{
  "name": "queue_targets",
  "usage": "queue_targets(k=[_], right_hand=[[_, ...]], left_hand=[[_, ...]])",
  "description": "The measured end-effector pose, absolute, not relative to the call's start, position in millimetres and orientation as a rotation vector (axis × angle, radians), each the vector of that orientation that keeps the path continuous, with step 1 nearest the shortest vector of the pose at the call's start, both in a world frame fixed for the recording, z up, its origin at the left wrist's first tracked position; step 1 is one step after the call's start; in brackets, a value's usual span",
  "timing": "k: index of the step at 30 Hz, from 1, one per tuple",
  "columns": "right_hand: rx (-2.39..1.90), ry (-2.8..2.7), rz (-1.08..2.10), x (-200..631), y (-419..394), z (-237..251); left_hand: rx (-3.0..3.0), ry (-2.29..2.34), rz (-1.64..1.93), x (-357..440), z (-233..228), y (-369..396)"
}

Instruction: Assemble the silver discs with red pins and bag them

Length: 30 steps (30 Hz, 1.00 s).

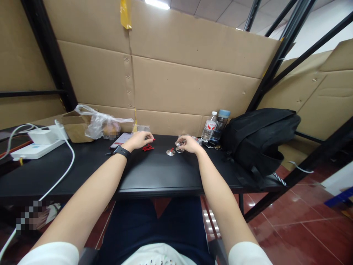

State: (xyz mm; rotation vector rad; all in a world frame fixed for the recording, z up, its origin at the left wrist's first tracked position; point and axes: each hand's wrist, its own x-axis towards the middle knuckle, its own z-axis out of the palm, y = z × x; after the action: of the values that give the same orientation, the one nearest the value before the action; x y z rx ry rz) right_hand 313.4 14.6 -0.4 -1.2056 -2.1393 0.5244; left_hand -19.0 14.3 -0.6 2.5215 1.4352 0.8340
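My left hand (pixel 141 140) is closed in a pinch, with a small red piece (pixel 154 140) showing at its fingertips. Just below it, a little heap of red pieces (pixel 148 147), perhaps cord, lies on the black table (pixel 162 173). A shiny round metal disc (pixel 170 152) with a bit of red at its centre rests between my two hands. Over on the right, the fingers of my right hand (pixel 189 144) are bent together on another shiny metal disc (pixel 179 150). A further disc (pixel 177 144) shows beside those fingers, partly hidden by them.
Behind my left hand lie a phone-like flat item (pixel 121 140) and a clear plastic bag (pixel 96 123). A power strip (pixel 34 149) with a white cable is at far left. A water bottle (pixel 209 127), a dark bottle (pixel 220 127) and a black backpack (pixel 259 140) stand right. Cardboard (pixel 193 92) walls the back.
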Motion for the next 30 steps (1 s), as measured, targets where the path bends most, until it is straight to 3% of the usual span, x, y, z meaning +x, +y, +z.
queue_targets(k=[9,16,30], right_hand=[[-0.677,-1.779,0.881,268.6,-4.1,2.6],[-0.702,-1.809,0.759,255.8,-9.7,1.0],[-0.826,-1.907,0.554,259.7,-10.7,3.6]], left_hand=[[2.527,1.404,1.139,37.5,9.9,-16.1],[2.542,1.267,1.380,54.0,-0.3,-16.7],[2.566,1.455,1.346,58.8,-1.5,-22.9]])
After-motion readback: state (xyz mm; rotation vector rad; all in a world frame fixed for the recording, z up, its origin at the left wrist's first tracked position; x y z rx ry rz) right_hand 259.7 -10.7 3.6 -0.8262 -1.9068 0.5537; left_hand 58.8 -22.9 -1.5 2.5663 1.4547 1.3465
